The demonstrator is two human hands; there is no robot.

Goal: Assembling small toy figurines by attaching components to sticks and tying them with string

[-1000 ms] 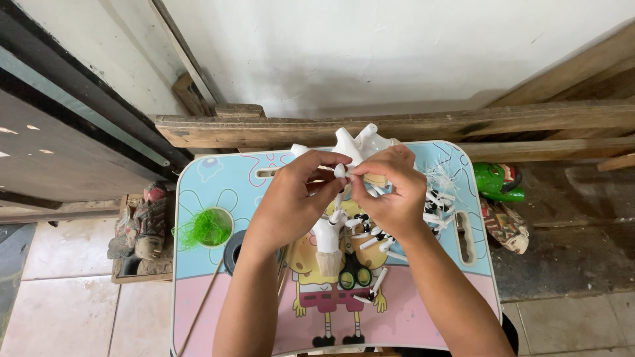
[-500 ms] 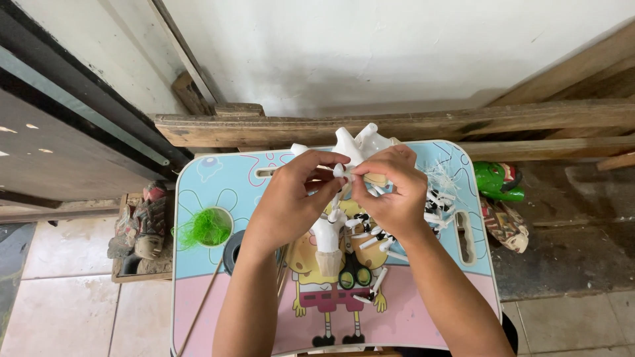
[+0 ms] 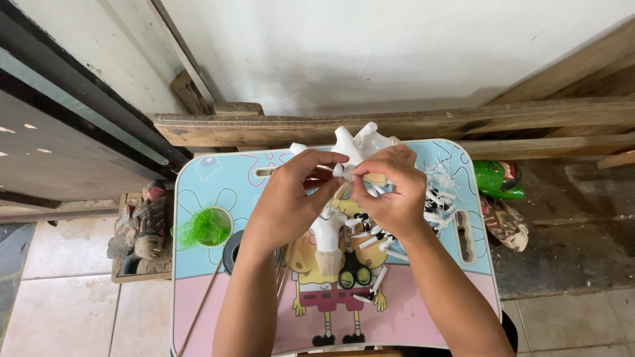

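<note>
Both my hands meet above the middle of a small cartoon-printed table [image 3: 218,172]. My left hand [image 3: 291,198] and my right hand [image 3: 390,188] pinch the same small white piece [image 3: 338,170] between their fingertips. Under the hands lies a white carved figure [image 3: 327,238] with a pale wooden base. More white carved shapes [image 3: 360,140] stick up behind the fingers at the table's far edge. Small black-and-white sticks [image 3: 370,238] are scattered below my right hand. Part of what the fingers hold is hidden.
A tuft of green fibre [image 3: 202,228] fills a round recess at the table's left, beside a dark roll [image 3: 231,251]. A thin wooden stick [image 3: 198,311] lies at the left front. Painted wooden masks [image 3: 142,225] sit on the floor left, a green mask [image 3: 499,178] right. Planks [image 3: 264,122] lean behind.
The hands stay in the same place; my fingers have shifted slightly on the small white piece.
</note>
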